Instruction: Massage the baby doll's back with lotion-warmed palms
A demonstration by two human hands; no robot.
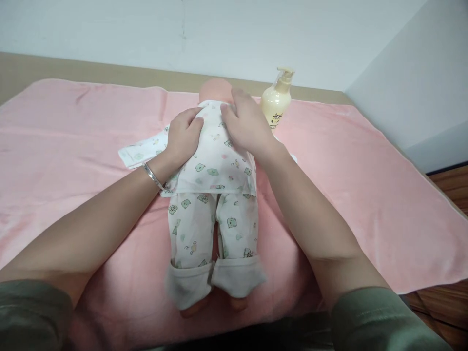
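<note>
A doll in a white patterned top [214, 163] and matching trousers [234, 224] with turned-up cuffs lies on a pink blanket [91, 126], its head [215, 90] away from me and its feet toward me. On the left side of the doll's upper body rests my left hand [185, 134], thumb apart from the fingers. My right hand [245, 122] lies over the opposite shoulder, thumb on the top and fingers beside the head. Both hands touch the cloth, and neither is closed round it. One sleeve [142, 151] stretches out to the left.
A cream pump bottle [277, 102] stands upright on the blanket just beyond my right hand. Behind the blanket runs a beige table edge [146, 72] against a pale wall. Brown wood shows at the lower right.
</note>
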